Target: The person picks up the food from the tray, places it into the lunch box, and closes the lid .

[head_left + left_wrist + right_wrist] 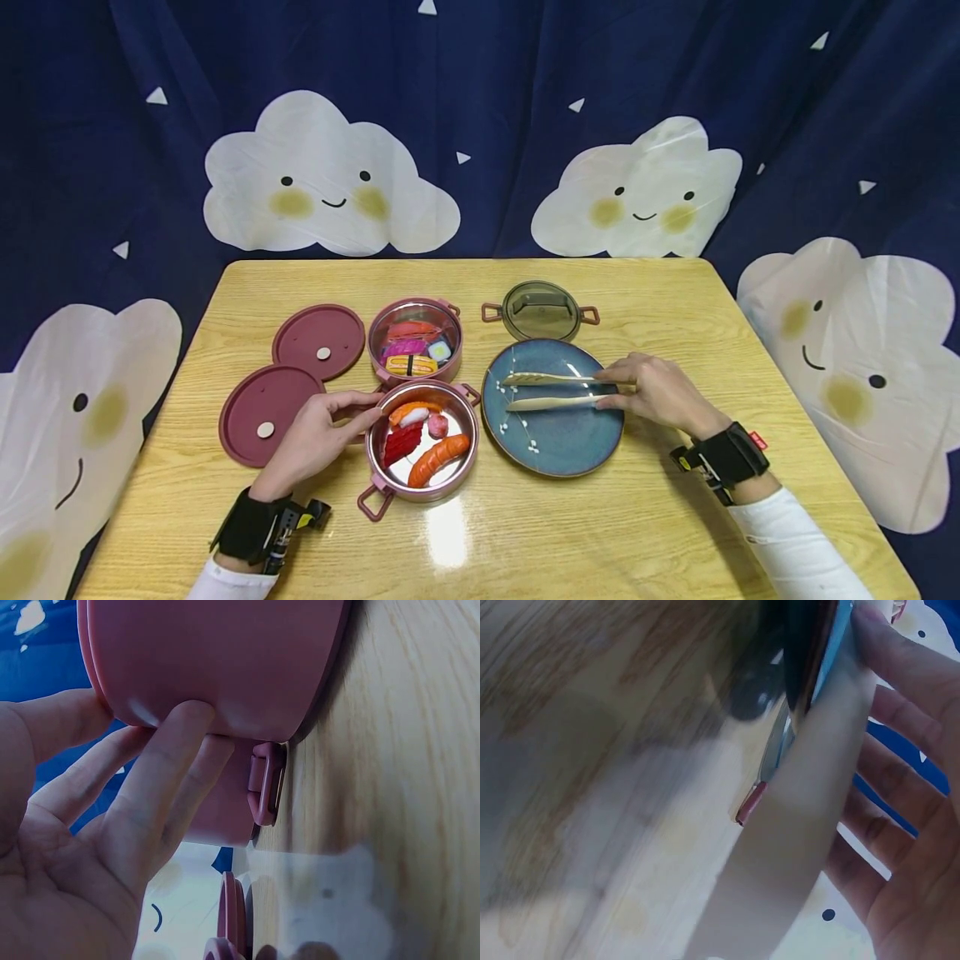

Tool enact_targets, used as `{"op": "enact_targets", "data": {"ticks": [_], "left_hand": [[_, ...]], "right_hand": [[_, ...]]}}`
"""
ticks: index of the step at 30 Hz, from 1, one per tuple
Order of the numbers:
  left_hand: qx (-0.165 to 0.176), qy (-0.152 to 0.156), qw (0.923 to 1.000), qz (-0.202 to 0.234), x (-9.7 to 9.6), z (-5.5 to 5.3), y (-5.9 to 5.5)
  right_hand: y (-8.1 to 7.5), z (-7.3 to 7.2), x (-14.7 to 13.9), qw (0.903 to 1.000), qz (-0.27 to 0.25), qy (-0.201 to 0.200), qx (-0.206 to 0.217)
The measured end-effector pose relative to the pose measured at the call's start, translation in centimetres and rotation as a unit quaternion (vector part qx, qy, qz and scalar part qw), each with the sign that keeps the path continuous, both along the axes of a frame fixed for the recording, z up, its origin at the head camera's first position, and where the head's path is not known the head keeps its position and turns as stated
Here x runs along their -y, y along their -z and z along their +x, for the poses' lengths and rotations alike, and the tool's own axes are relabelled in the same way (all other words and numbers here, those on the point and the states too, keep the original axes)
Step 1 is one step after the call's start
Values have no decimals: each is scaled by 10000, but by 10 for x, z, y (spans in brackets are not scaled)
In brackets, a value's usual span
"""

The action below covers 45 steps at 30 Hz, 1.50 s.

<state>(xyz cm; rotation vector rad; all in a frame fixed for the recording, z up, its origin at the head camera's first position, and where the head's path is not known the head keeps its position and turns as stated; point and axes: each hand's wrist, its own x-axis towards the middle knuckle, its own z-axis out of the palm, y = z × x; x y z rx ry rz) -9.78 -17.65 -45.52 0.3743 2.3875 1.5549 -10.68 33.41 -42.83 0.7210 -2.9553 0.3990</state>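
Note:
My left hand (322,437) touches the outer wall of the near pink pot (210,667), with fingertips on its side and close to its rim. Inside that pot lie an orange-and-white shrimp sushi piece (415,413), a red ridged piece (402,443), a small pink ball (438,426) and an orange sausage (438,461). My right hand (660,393) grips light wooden tongs (558,403), fingers on one arm and thumb on the other. Both tong arms stand apart over the blue plate (562,450), with nothing between their tips. In the right wrist view a tong arm (787,825) runs below the hand.
Behind the near pot stands a second pink pot (377,333) with several toy sushi pieces. Two maroon lids (311,329) with white knobs lie at the left. A dark see-through lid (536,321) with pink side handles lies behind the plate. A cloud-patterned navy curtain (487,67) surrounds the table.

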Motion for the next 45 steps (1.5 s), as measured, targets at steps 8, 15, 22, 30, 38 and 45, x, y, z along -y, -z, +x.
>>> {"op": "enact_targets", "data": {"ticks": [8,15,22,30,38,45], "left_hand": [[-154,-25,9996,-235,0,-1,-1],[-263,-90,9989,-373,1,2,-4],[-184,-300,9984,-447,10,5,-12],[-616,-497,9896,-1198,36,3,-28],[-856,-566,9803,-1688,71,-1,-33],[-1030,-768,9622,-2401,105,-7,-32]], "right_hand": [[-14,4,12,9998,-152,-40,-117],[-27,9,43,9970,-775,-60,-17],[-36,13,82,9881,-1448,-18,515],[-40,16,122,9657,-2214,-4,1354],[-39,11,150,9573,-2031,-92,2058],[-37,-1,167,9523,-1934,-72,2358]]}}
